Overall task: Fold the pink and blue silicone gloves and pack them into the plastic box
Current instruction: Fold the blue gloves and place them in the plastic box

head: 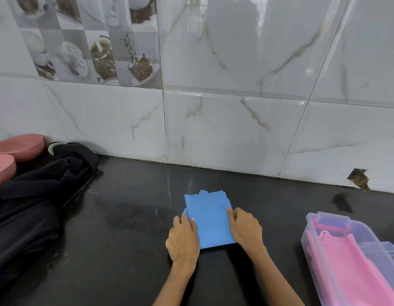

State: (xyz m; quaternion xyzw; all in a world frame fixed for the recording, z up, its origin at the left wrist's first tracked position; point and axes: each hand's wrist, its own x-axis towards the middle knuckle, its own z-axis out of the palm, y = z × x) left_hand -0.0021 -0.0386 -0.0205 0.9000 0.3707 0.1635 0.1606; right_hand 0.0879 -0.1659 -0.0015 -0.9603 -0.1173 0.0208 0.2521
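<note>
- head view, looking down at a black countertop (129, 228) backed by a marble-tiled wall (235, 120).
- blue glove (210, 221) folded into a flat rectangle, lying on the countertop near the middle, scalloped edge toward the wall.
- left hand (184, 237) on the blue glove's left edge, fingers curled over it, thumb on top, pinching that edge.
- right hand (244, 228) on the right edge, fingertips bent onto the blue surface, gripping that side.
- plastic box (311, 246) at the right, clear and open, well apart from the blue glove.
- pink glove (346, 261) lying inside the plastic box, along its length.
- red and purple pieces at the box's far end, too blurred to tell what.
- dark cloth (37, 195) heaped at the left of the countertop.
- two pink bowls (19, 146) at the far left, beside the cloth, near the wall.
</note>
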